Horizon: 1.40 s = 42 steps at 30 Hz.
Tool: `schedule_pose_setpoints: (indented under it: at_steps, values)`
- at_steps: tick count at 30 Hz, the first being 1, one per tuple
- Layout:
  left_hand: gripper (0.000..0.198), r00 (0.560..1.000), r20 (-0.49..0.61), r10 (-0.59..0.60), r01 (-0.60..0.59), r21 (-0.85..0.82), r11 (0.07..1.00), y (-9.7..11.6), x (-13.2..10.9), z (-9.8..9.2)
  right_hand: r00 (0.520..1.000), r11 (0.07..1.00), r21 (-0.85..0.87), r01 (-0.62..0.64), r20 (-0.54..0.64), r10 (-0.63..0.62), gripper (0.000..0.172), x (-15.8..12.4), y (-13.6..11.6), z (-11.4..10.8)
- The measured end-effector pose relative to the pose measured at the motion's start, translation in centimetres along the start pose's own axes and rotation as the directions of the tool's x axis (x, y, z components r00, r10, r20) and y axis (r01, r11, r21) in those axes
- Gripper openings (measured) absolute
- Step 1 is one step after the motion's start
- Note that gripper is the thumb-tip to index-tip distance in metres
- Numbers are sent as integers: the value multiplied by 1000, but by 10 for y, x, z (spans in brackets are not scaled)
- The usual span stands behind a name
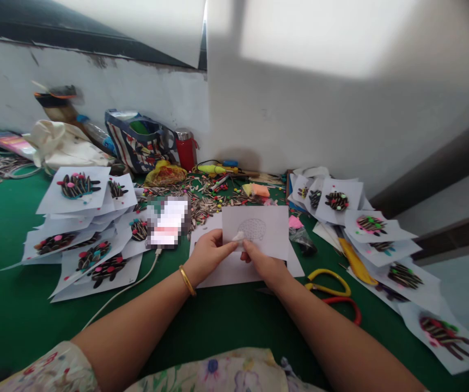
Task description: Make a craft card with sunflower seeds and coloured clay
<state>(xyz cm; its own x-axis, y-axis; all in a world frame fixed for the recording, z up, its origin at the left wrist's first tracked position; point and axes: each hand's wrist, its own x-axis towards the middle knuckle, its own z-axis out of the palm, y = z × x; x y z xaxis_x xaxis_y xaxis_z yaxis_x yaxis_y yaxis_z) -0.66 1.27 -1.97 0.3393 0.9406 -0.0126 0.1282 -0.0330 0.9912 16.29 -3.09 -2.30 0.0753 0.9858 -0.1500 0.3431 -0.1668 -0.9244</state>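
Observation:
My left hand point(207, 255) and my right hand point(263, 263) meet over a white sheet point(234, 267) lying on the green table point(22, 305). Both pinch a small white lump point(238, 236) between their fingertips. Just behind it lies a white card point(273, 231) with a printed hedgehog outline point(253, 228). A gold bangle sits on my left wrist. Both sets of fingers are closed on the lump.
Stacks of finished hedgehog cards made with sunflower seeds lie at the left point(83, 239) and right point(381, 239). A heap of loose seeds point(193, 198) sits behind. Yellow scissors point(328, 283), red scissors point(346, 307), a phone point(168, 222) with cable, bags and a red flask point(186, 149) stand around.

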Motion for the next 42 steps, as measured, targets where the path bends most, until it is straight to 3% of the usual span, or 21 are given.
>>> schedule_pose_setpoints:
  at_steps: [7, 14, 21, 27, 33, 39, 42]
  values:
    - [33, 999, -9, 33, -32, 73, 997, 3, 2, -3, 1000, 998, -64, -24, 14, 25, 49, -2, -4, -3]
    - [30, 998, 15, 63, -64, 38, 997, 4, 3, -4, 999, 998, 62, -9, -32, 11, 46, 3, 5, 0]
    - [28, 998, -3, 60, -60, 57, 997, 2, 2, -4, 1000, 998, -66, -10, 0, 10, 47, 0, -3, -4]
    - [33, 999, 37, 20, -16, -98, 995, 1, 2, -2, 999, 997, -67, -39, -2, 39, 48, -5, -10, -4]
    - [36, 999, 37, -1, 5, -115, 993, 3, 1, -3, 999, 998, -51, -45, 17, 46, 47, -5, -12, -5]
    - [35, 998, 39, -43, 50, -196, 979, 3, 0, -3, 997, 999, 1, -47, 61, 47, 45, -1, 2, 0]
    - [36, 995, 55, -87, 99, -283, 954, 1, 2, -3, 998, 990, 126, -60, -12, 62, 40, 4, 11, 3]
